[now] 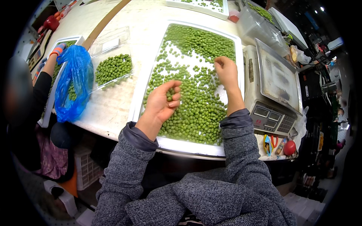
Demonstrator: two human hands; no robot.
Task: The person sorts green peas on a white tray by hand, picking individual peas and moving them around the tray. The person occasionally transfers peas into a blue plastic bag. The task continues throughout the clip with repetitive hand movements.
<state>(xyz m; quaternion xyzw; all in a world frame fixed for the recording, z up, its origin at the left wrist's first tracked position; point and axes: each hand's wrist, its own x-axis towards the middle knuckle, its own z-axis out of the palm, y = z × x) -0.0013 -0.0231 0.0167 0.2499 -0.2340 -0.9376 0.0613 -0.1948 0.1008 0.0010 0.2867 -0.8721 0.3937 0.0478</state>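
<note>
Before me lies a white tray (192, 149) with many shelled green peas (195, 121) spread over its floor. My left hand (163, 100) is above the near left part, palm turned up, with a few peas held in its curled fingers. My right hand (226, 70) is at the tray's right side, over the peas, its fingers bent in toward the thumb. Whether a pea sits between those fingertips is hidden. Bare white floor shows between the far heap and the near spread of peas.
Left of the tray is an open clear plastic box (113, 67) of peas, beside a blue plastic bag (75, 82). A co-worker's gloved hand (58, 49) is over another tray. A weighing scale (271, 84) stands right, with scissors (267, 144) and a red ball-shaped object (289, 148) below.
</note>
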